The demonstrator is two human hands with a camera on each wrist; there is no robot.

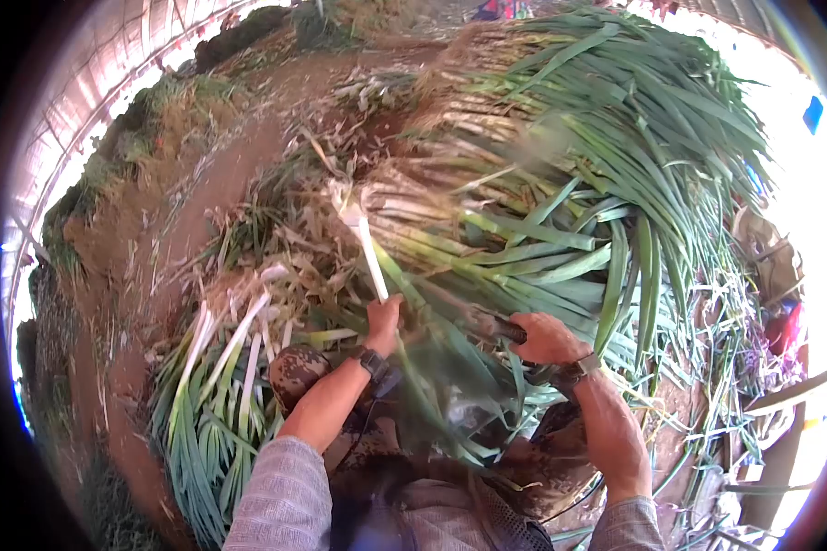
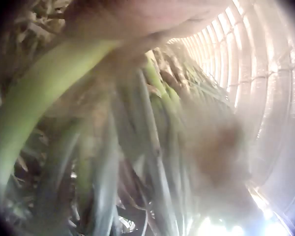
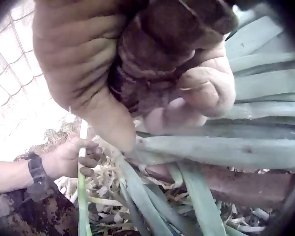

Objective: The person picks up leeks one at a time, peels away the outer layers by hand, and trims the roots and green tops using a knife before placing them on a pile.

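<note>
Clutching leek stalk point(image 1: 370, 259) in left hand point(image 1: 383, 321), brown handle point(image 3: 155, 61) in right hand point(image 1: 547, 340).

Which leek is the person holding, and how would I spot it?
Find the huge heap of long green-leaved leeks in the middle. At its near-left edge, the left hand grips one clean white stalk. It alone sticks up from a fist; others lie in piles.

text: none legible | labels: none | numbers: none
</note>
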